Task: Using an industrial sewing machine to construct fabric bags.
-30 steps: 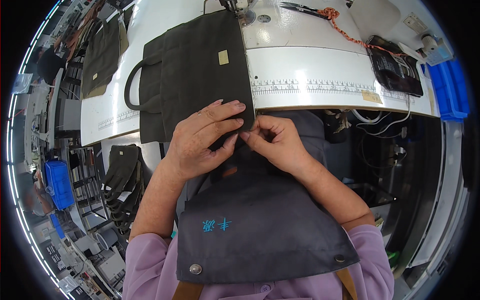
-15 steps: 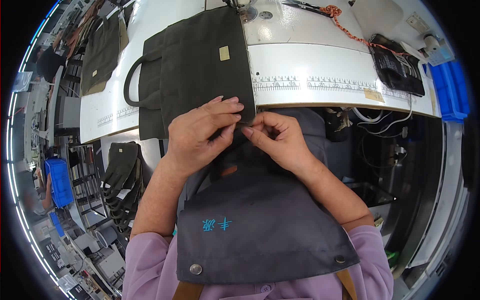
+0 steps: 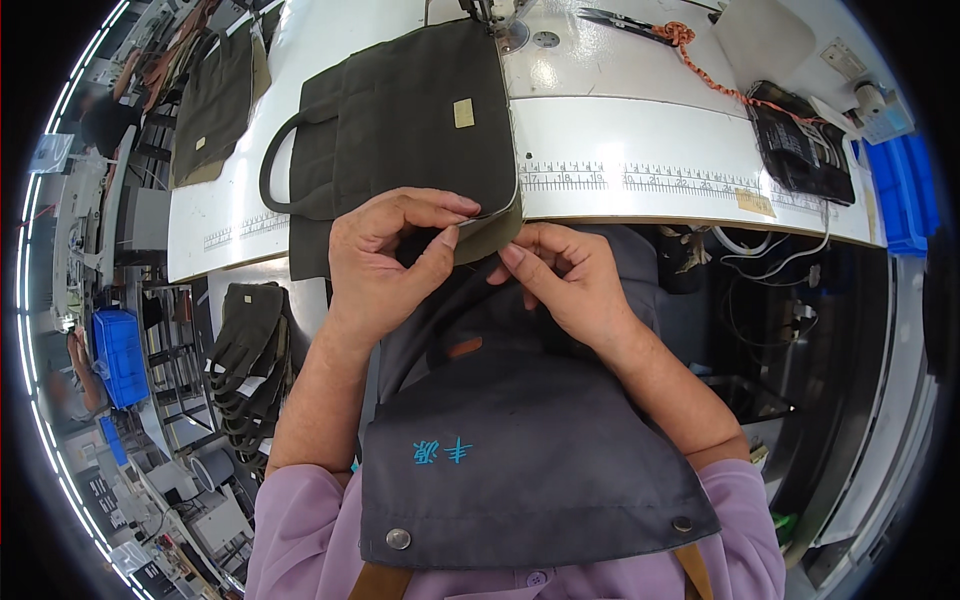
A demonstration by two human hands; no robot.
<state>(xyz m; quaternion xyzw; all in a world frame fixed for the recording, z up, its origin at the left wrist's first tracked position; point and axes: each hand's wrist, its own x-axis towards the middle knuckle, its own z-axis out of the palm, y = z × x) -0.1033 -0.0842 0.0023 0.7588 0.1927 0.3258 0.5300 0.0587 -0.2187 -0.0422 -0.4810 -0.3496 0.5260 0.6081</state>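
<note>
A dark olive fabric bag piece (image 3: 400, 120) lies on the white table (image 3: 560, 130), its handle loop to the left, a small pale yellow patch on it. Its upper end is under the metal presser parts of a sewing machine (image 3: 500, 20). At the lower right corner, my left hand (image 3: 390, 260) grips the lifted edge of the top layer between thumb and fingers, showing a lighter olive layer (image 3: 485, 240) beneath. My right hand (image 3: 560, 280) has its thumb on that lower layer's edge, fingers curled. A grey apron (image 3: 530, 460) is below my hands.
Scissors (image 3: 625, 25) with an orange cord and a black object (image 3: 800, 150) lie at the right, beside a blue bin (image 3: 895, 210). Another olive piece (image 3: 210, 110) is at left, a hanging stack (image 3: 245, 350) below. A blurred co-worker's arm (image 3: 82, 370) shows far left.
The two layers at the bag's corner have parted, exposing the lighter one. My left fingers have lifted the top edge; my right hand has shifted slightly right.
</note>
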